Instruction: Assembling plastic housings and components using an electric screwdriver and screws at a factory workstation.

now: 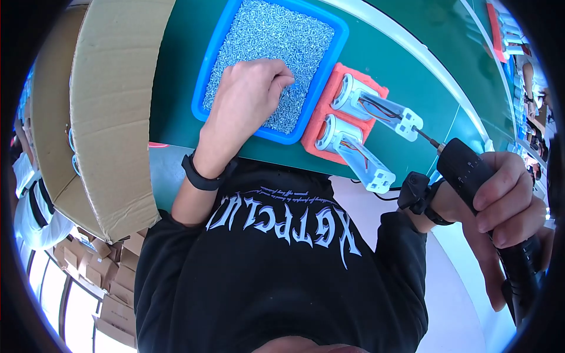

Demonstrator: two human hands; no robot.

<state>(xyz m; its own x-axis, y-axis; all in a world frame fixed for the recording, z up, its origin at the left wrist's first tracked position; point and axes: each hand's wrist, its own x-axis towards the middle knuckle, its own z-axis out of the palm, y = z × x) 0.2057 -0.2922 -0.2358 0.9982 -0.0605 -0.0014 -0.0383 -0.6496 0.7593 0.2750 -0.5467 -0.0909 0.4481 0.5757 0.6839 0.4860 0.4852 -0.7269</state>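
Note:
My left hand (250,88) is over a blue tray (285,139) filled with small silvery screws (276,35). Its thumb and fingers are pinched together; anything between them is too small or hidden to make out. In my right hand (511,200) is a black electric screwdriver (465,167), its bit pointing up and left. The bit's tip is at the outer end of a white plastic housing (406,122) with red and dark wires; whether it touches I cannot tell. A second similar housing (374,173) sits nearer me. Both rest in a red-orange foam block (321,115).
A green work table (182,65) carries the tray and foam. At the left stands a large open cardboard box (115,117). More white parts in red foam (497,32) are at the far right. Other people are at both sides, and cardboard boxes (115,294) are stacked at the lower left.

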